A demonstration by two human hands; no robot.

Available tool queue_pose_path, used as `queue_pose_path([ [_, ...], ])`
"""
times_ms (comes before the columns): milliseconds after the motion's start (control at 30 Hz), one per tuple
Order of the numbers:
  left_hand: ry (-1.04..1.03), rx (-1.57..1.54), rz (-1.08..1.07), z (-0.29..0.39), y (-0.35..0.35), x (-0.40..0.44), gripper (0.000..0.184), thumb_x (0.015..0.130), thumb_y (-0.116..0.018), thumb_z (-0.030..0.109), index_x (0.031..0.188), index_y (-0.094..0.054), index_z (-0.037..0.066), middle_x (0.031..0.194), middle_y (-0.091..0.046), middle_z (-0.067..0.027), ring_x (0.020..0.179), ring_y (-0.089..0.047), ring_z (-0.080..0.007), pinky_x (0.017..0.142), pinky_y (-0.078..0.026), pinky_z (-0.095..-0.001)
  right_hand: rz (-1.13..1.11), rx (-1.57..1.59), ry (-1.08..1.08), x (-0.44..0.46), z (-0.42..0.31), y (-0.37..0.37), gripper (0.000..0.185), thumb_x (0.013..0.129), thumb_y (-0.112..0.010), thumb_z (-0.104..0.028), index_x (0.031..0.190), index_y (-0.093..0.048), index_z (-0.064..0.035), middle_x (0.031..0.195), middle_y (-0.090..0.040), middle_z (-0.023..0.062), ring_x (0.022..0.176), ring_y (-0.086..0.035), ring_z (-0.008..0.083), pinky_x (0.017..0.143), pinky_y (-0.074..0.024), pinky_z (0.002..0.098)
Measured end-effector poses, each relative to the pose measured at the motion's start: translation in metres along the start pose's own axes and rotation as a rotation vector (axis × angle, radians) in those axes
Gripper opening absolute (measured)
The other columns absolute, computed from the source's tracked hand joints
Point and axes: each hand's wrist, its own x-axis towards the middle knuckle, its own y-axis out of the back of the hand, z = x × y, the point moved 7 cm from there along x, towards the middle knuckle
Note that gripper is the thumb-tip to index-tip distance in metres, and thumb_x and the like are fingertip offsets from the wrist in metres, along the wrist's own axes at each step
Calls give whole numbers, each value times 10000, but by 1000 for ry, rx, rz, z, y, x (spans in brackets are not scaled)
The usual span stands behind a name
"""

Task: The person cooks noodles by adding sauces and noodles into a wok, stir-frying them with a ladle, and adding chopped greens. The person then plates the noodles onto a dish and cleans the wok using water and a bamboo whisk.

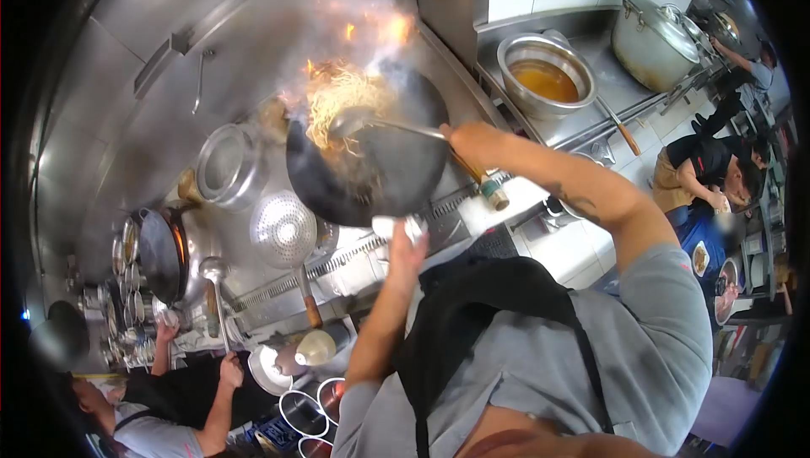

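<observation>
My right hand is closed round the handle of a long metal ladle, whose bowl touches the noodles. My left hand grips a white cloth at the near rim of a large black wok. The wok is tilted over the stove, and pale noodles rise at its far left side amid smoke and orange flames. Whatever part of the wok lies under the cloth is hidden.
A perforated strainer and a metal pot lie left of the wok. A bowl of amber liquid and a lidded pot stand at right. A co-worker handles another wok lower left; other people are at far right.
</observation>
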Motion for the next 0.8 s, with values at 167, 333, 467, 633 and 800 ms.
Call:
queue_pose_path([
  [167,-145,-8,166,50,-52,-26,145,944,-468,247,938,-559,134,799,-586,-18,650,-547,-168,496,-457,-283,-8,-209,95,-21,-29,23,295,844,-500,-75,1108,-513,58,923,-644,220,899,-641,357,744,-521,436],
  [333,-134,11,89,106,-50,55,61,886,-522,173,914,-547,126,779,-581,-9,658,-542,-158,468,-405,-258,-94,-193,171,-34,-25,41,247,865,-467,-72,1068,-551,41,902,-643,225,869,-645,370,736,-521,455],
  [467,-121,-10,114,104,-64,40,70,871,-548,172,914,-537,119,764,-572,-24,661,-539,-169,471,-422,-288,-93,-227,133,-41,-19,54,253,875,-446,-64,1079,-558,34,882,-643,224,852,-646,379,743,-522,462],
  [633,-182,14,160,114,-43,58,48,866,-551,146,886,-530,108,739,-558,-19,640,-524,-155,466,-399,-289,-9,-263,117,-31,-16,63,280,889,-422,-71,1114,-555,27,879,-646,220,862,-645,372,742,-521,462],
  [800,-166,49,138,113,-48,47,36,873,-527,161,899,-538,137,742,-574,-19,640,-539,-162,468,-400,-284,46,-228,95,-10,-12,65,248,893,-424,-87,1058,-560,38,889,-651,217,851,-650,365,725,-521,466],
])
